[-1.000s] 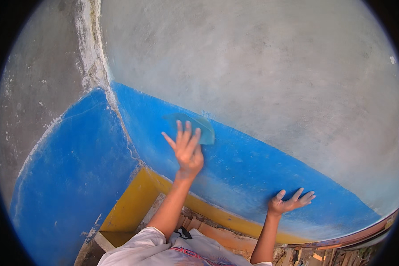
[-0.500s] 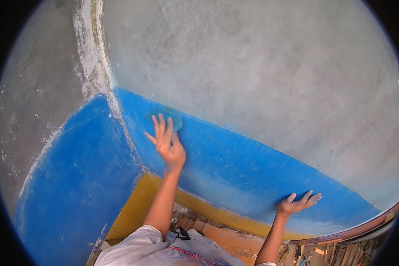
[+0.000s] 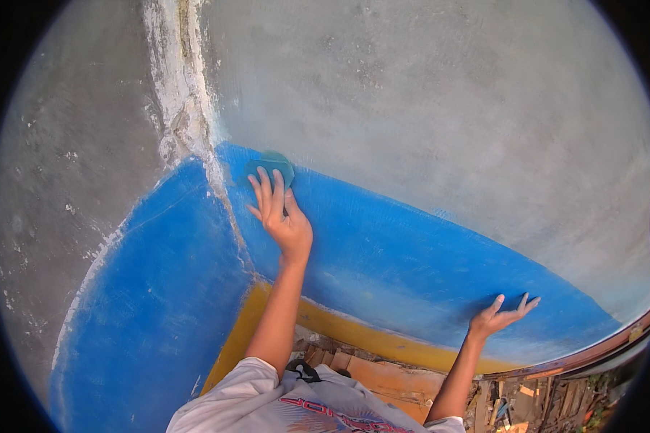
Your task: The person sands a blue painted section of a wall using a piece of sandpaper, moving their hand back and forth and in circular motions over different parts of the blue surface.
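My left hand (image 3: 285, 224) is raised against the blue-painted band (image 3: 383, 238) of the wall, close to the inside corner. Its spread fingers press a thin blue-green sheet of sandpaper (image 3: 273, 163) flat against the paint, just below the line where blue meets grey. Part of the sheet is hidden behind the fingers. Farther right and lower, my right hand (image 3: 502, 317) is open, with thumb and fingers apart and nothing in it. It is beside the lower part of the blue band; whether it touches the wall I cannot tell.
Bare grey plaster (image 3: 440, 108) covers the upper wall. A rough white seam (image 3: 184, 94) runs down the corner to a second blue-painted wall (image 3: 144, 289) on the left. A yellow strip (image 3: 383, 335) edges the bottom. Scattered wood pieces (image 3: 513, 404) lie below.
The view has shifted, so the corner sits farther right. My left hand has moved the sandpaper up and toward the corner along the wall. My right hand remains open near the same area.
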The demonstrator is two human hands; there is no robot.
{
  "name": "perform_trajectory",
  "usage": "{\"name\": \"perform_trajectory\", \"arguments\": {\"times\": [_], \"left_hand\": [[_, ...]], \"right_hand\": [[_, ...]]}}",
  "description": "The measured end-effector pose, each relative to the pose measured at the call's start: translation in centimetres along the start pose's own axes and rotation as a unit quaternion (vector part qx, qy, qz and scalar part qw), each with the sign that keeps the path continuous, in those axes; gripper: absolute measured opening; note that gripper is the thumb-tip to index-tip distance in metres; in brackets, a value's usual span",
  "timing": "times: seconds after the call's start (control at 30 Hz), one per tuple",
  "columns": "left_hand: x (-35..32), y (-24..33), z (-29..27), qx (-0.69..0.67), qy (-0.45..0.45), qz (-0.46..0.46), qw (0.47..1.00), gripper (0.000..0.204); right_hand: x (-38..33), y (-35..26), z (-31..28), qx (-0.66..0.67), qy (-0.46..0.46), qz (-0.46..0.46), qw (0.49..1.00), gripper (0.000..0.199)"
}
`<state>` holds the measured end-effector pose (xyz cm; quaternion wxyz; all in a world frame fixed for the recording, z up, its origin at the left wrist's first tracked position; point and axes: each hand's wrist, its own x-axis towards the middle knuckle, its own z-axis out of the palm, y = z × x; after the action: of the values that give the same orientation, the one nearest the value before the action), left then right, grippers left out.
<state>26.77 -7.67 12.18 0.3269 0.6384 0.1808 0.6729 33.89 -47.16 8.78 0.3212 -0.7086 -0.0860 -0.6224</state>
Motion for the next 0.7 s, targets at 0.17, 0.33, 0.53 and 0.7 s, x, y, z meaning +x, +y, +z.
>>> {"name": "perform_trajectory", "arguments": {"times": [0.17,0.33,0.53,0.7], "left_hand": [[-6.1,3.6,-0.3,-0.023,-0.192,0.189,0.963,0.044],[-4.6,-1.6,-1.1,0.031,-0.112,0.104,0.988,0.040],[1.4,-4.5,-2.4,0.016,-0.011,0.025,1.000,0.038],[-3.5,-6.1,-3.2,0.042,-0.099,0.081,0.991,0.036]], "right_hand": [[-2.0,-10.6,2.5,0.078,-0.096,-0.171,0.977,0.054],[-4.9,-12.2,8.0,0.005,-0.064,-0.157,0.986,0.054],[-6.3,-11.9,9.0,-0.046,-0.028,-0.167,0.985,0.061],[-5.7,-12.3,8.3,-0.043,-0.020,-0.174,0.984,0.059]]}}
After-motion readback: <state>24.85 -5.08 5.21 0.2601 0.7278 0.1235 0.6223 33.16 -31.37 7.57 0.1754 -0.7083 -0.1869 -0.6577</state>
